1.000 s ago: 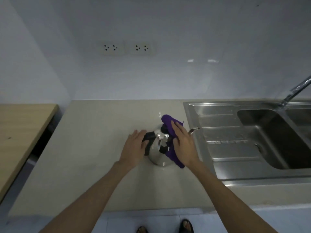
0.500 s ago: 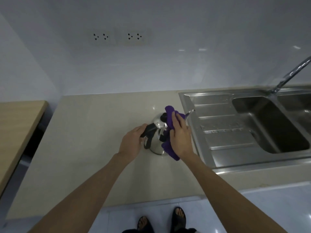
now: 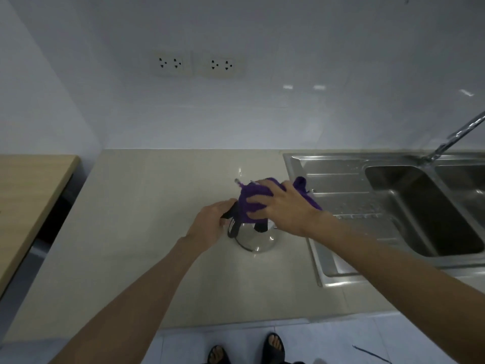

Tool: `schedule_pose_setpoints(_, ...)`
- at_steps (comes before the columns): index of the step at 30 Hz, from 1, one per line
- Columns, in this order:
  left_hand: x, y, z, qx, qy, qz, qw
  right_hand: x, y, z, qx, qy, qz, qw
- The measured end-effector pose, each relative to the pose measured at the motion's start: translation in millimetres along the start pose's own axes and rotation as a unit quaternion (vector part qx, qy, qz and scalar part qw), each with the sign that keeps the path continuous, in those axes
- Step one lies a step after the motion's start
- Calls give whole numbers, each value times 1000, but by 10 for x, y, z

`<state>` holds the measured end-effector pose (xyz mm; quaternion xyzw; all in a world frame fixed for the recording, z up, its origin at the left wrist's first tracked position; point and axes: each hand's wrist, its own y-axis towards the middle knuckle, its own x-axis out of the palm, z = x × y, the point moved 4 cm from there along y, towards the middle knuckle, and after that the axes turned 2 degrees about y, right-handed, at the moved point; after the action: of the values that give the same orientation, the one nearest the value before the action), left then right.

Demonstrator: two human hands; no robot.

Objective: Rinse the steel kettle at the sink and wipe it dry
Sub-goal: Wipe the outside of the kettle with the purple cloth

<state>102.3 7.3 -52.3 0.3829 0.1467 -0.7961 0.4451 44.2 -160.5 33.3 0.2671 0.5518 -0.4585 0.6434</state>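
Note:
The steel kettle [image 3: 256, 239] stands on the beige counter just left of the sink, its shiny lower body showing below my hands. My left hand [image 3: 210, 224] grips the kettle's black handle [image 3: 231, 214] on its left side. My right hand [image 3: 284, 204] presses a purple cloth [image 3: 249, 200] flat over the top of the kettle, and a loose end of the cloth hangs out behind my wrist toward the sink. The lid and upper body are hidden under the cloth. A thin metal tip [image 3: 237, 181] pokes out at the far left of the cloth.
A steel sink [image 3: 341, 179] with a ribbed, wet drainboard and a deep basin [image 3: 420, 206] lies to the right, its tap [image 3: 456, 135] at the far right. A wooden table [image 3: 29, 195] sits left across a gap. Two wall sockets [image 3: 199, 64] are on the white wall.
My right hand has swung the cloth from the kettle's right side up over its top and leftward. The left hand keeps its hold on the handle. The camera view shifted.

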Motion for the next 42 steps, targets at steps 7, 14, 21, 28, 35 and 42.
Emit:
schedule_pose_setpoints(7, 89, -49, 101, 15, 45, 22, 999, 34, 133, 64, 59, 46, 0, 997)
schedule_pose_setpoints(14, 117, -11, 73, -13, 7, 19, 1000, -59, 310, 189, -6, 110, -76, 991)
schedule_pose_setpoints(21, 132, -9, 84, -14, 0, 30, 999, 29, 344, 182, 16, 132, -111, 985)
schedule_pose_setpoints(28, 141, 9, 79, -45, 7, 33, 998, 13, 473, 576, 175, 433, -149, 872)
schedule_pose_setpoints(35, 145, -3, 85, -35, -7, 35, 999, 703, -179, -67, 304, 429, 191, 829)
schedule_pose_setpoints(42, 204, -165, 162, -31, -26, 5, 999, 902, -296, -513, 265, 331, 291, 858)
